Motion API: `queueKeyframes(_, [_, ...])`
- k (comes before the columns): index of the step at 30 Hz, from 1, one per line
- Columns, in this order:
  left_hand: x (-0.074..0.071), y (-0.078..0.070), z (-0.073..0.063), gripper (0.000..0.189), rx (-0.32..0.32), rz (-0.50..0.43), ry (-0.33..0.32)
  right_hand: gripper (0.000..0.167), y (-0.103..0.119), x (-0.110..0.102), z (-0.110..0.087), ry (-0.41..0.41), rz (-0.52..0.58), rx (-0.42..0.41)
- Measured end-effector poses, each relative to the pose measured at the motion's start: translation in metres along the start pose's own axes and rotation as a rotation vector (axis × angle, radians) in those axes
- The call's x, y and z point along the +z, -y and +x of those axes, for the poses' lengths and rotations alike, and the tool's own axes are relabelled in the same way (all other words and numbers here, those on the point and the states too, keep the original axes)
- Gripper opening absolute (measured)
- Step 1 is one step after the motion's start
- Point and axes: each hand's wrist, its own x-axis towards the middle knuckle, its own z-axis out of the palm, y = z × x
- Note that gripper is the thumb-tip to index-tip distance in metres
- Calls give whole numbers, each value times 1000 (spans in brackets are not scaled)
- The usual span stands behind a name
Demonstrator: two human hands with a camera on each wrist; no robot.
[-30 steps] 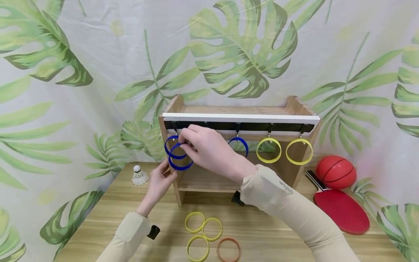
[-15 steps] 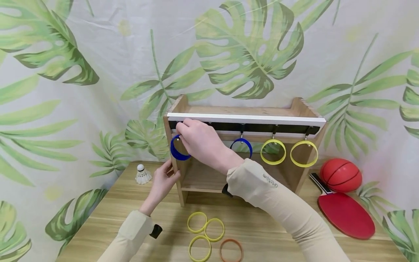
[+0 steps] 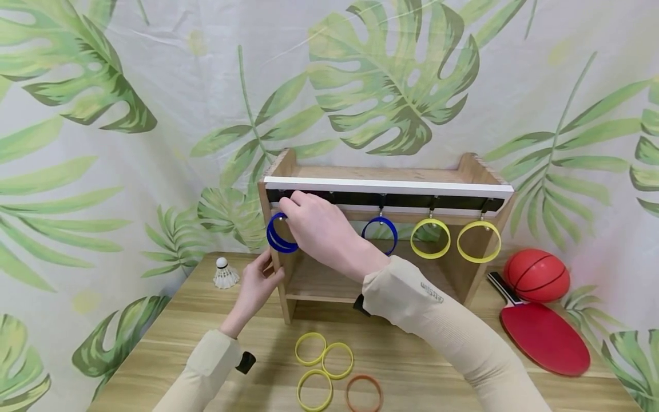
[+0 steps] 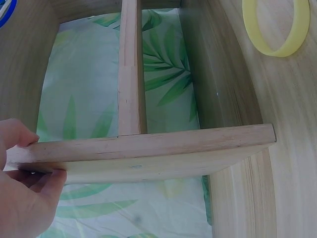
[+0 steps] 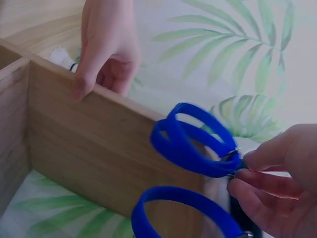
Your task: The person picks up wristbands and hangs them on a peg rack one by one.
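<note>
My left hand [image 3: 254,286] grips the front edge of the left side panel [image 4: 148,148] of a wooden shelf [image 3: 326,281], thumb on one face and fingers on the other. Two blue silicone wristbands [image 5: 190,163] hang overlapping from the leftmost hook [image 5: 229,155] of the black strip [image 3: 407,200]. Right there, my right hand [image 3: 324,232] pinches the hook's dark end between thumb and fingertips, beside the bands. Another blue wristband [image 5: 173,193] hangs close by. In the head view my right hand covers the second hook.
Two yellow wristbands [image 3: 430,257] hang from the right-hand hooks. Several yellow bands [image 3: 310,365] and an orange band [image 3: 364,376] lie on the table in front. A shuttlecock [image 3: 225,274] stands left; a red ball [image 3: 538,276] and table tennis bat [image 3: 546,337] are right.
My right hand has moved up and left, bringing one blue wristband onto the leftmost hook beside the other. In the last half second it barely shifts. My left hand stays on the panel.
</note>
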Motion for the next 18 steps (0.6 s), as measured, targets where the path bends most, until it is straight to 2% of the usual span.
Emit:
queueKeyframes(3, [1,1,0,51,-6,-6,1,12,3,-6,-15,-34,36,-14])
queueKeyframes(6, [3,3,1,51,-8,-20,1,9,6,-8,-38,-76,84,-49])
queueKeyframes(10, [2,4,0,50,-6,-29,6,4,7,8,-81,-88,131,-60])
queueKeyframes(13, [0,6,0,49,-11,-26,14,4,5,34,-120,-19,159,-13])
queueKeyframes(18, [-1,4,1,51,-16,-39,37,9,-2,81,-192,201,222,123])
